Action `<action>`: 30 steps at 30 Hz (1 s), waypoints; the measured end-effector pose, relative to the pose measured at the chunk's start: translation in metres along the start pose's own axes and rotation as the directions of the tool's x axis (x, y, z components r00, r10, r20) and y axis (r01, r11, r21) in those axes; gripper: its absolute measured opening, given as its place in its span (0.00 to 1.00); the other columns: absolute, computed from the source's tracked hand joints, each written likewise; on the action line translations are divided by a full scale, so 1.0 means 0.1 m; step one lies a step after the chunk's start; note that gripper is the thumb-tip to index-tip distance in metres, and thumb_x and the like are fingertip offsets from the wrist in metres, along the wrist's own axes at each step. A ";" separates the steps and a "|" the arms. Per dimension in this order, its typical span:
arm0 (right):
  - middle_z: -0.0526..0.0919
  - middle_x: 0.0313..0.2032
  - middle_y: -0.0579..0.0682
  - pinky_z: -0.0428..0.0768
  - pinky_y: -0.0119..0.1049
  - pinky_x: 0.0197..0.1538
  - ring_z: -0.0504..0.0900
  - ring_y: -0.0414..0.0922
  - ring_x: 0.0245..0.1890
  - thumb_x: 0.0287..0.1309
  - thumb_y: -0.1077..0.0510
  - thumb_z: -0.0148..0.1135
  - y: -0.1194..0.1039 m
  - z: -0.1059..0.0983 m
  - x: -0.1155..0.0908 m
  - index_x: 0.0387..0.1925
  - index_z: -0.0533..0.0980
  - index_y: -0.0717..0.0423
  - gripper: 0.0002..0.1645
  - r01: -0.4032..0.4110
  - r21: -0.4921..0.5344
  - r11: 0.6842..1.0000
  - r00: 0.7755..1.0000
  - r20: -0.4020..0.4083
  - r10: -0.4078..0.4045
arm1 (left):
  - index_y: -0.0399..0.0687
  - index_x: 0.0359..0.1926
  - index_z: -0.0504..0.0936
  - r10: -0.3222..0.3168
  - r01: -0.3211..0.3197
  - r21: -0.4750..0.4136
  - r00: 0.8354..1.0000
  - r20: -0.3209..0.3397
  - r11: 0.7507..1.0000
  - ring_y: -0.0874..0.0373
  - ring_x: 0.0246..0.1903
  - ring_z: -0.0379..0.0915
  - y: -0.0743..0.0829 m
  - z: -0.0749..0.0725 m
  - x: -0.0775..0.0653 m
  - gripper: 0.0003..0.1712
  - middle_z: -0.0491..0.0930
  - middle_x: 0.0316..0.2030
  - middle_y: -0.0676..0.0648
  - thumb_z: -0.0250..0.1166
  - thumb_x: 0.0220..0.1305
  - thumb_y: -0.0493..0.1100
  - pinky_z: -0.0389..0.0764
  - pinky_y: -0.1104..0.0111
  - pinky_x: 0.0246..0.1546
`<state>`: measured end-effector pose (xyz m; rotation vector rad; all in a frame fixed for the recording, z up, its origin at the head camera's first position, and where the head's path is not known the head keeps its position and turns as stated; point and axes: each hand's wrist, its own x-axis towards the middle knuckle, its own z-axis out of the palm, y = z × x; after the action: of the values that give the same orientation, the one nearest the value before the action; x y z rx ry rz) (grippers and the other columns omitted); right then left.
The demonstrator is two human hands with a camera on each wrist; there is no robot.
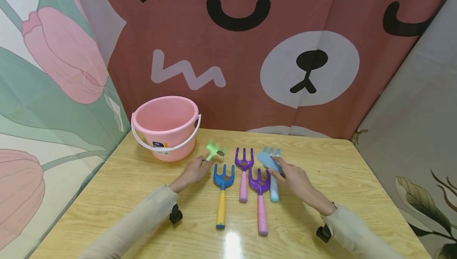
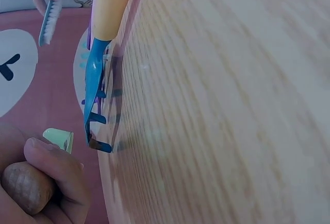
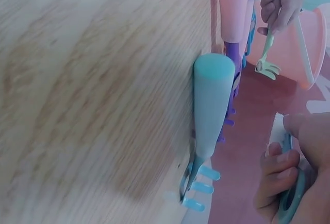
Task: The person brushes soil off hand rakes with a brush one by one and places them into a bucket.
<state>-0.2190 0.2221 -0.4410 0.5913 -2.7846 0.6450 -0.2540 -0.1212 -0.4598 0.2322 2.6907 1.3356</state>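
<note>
My left hand [image 1: 194, 170] grips a small toy rake by its handle, its green pronged head [image 1: 215, 150] tilted up in front of the bucket. A brown mark shows on that head. In the left wrist view the tan butt of the handle [image 2: 28, 188] pokes out of the curled fingers. My right hand [image 1: 294, 175] holds a light-blue scrub brush [image 1: 268, 162] by its looped handle; its white bristles [image 2: 50, 22] show in the left wrist view. Beneath the brush lies a light-blue toy rake [image 3: 212, 105]. Brush and green rake are apart.
A pink bucket [image 1: 169, 154] with a white handle stands at the back left. Between the hands lie a blue rake with yellow handle [image 1: 221, 207] and two purple rakes with pink handles, one farther back [image 1: 243, 185], one nearer [image 1: 262, 213]. A printed curtain [image 1: 235, 92] hangs behind the table.
</note>
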 end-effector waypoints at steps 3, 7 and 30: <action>0.63 0.13 0.40 0.61 0.30 0.15 0.61 0.35 0.12 0.69 0.50 0.60 -0.05 0.01 0.03 0.62 0.71 0.67 0.30 -0.004 -0.001 1.000 1.000 0.011 0.004 | 0.37 0.45 0.75 0.010 -0.010 0.008 1.000 -0.010 1.000 0.61 0.07 0.60 0.00 0.01 0.00 0.15 0.65 0.13 0.50 0.55 0.76 0.47 0.67 0.72 0.08; 0.64 0.13 0.40 0.61 0.30 0.15 0.61 0.35 0.12 0.68 0.52 0.61 -0.11 0.02 0.06 0.62 0.70 0.70 0.30 -0.003 -0.021 1.000 1.000 0.012 0.003 | 0.38 0.43 0.75 0.022 -0.022 0.006 0.999 -0.024 1.000 0.61 0.07 0.60 0.01 0.01 0.00 0.14 0.66 0.14 0.50 0.55 0.75 0.46 0.66 0.72 0.08; 0.67 0.15 0.39 0.66 0.28 0.14 0.63 0.32 0.11 0.68 0.56 0.60 -0.38 0.20 0.26 0.60 0.72 0.70 0.26 0.085 -0.004 0.996 0.996 0.004 -0.085 | 0.39 0.40 0.74 0.039 -0.040 -0.028 0.999 -0.019 0.999 0.61 0.07 0.60 0.07 0.03 -0.03 0.13 0.66 0.15 0.50 0.55 0.76 0.47 0.63 0.73 0.08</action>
<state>-0.2284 0.1732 -0.4370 0.7064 -2.7462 0.6204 -0.2503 -0.1150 -0.4555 0.2727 2.6937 1.3931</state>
